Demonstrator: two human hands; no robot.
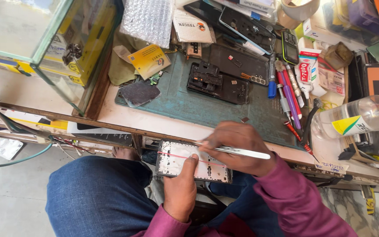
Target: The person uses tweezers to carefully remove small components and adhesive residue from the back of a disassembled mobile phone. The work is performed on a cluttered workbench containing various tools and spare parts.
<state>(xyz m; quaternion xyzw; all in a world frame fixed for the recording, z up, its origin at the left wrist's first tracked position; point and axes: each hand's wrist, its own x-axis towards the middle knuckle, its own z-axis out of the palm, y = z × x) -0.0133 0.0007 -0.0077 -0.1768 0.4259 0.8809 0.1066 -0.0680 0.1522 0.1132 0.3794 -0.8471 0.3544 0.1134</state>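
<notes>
1. Tabletop [123, 115] far side: green mat [189, 105], opened black phone [218, 82], tool row at right.
2. Phone frame [185, 164] over the lap, near edge; left hand [181, 184] fingers clamped on it, thumb on top.
3. Right hand [237, 147] fingers closed on metal tweezers [242, 152], tips at frame's far edge.
4. Thin red strip [176, 156] across frame; best pulled slowly, frame held flat.

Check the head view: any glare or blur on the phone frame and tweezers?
Head view: daylight, even and soft; phone frame sharp, pale inside bright but readable; tweezers shine slightly; right hand and left hand unblurred; clear bottle shows glare; edges bend a little.
</notes>
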